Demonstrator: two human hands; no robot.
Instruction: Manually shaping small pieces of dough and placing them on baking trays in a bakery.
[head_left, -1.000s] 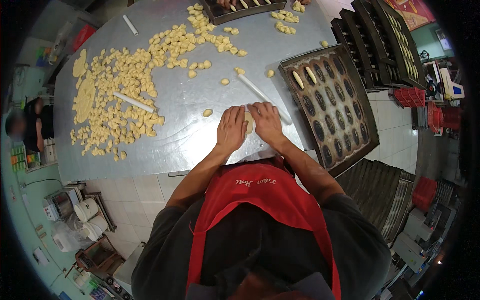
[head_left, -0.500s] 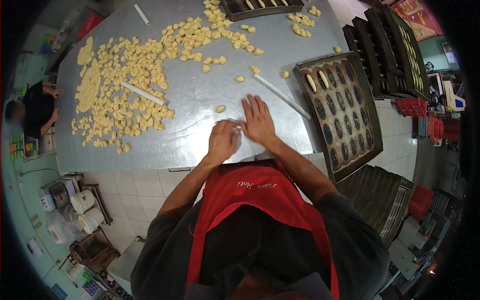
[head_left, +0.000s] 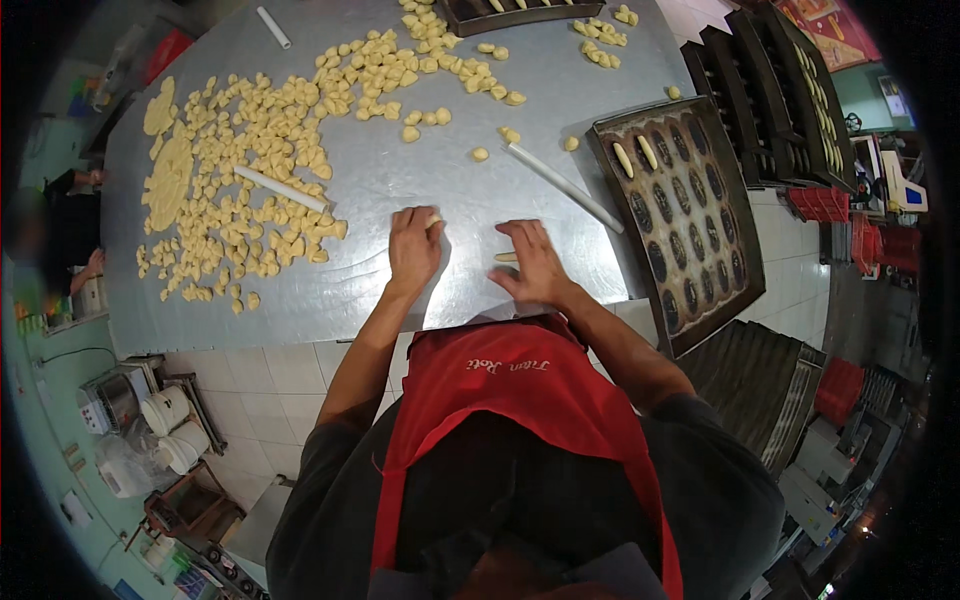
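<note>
Head view looked down on a broad grey metal worktop point(head_left: 400, 190), its bare middle smeared with a faint sheen. To the person's right a dark baking tray point(head_left: 730, 270) with oval hollows lay at the worktop's edge, two pale shaped pieces sitting in its top hollows, and more dark trays point(head_left: 780, 90) stood stacked beyond it. A wide scatter of small yellow dough lumps point(head_left: 260, 150) covered the left and far part of the worktop, with a flat rolled sheet of the same dough point(head_left: 168, 175) at its left rim. Two thin white rods lay among these things: one rod point(head_left: 280, 188) across the lumps, one longer rod point(head_left: 565, 187) slanting toward the tray. The two hands were apart, both palm-down on the metal near the close edge. The left hand point(head_left: 413, 250) pressed flat, fingers together, with a small pale yellow dough piece point(head_left: 434, 221) peeping out at its fingertips. The right hand point(head_left: 535, 265) lay with fingers spread over a short, finger-shaped dough roll point(head_left: 506, 258), smooth and cream-coloured, its end showing beside the thumb. Neither hand was closed around anything.
</note>
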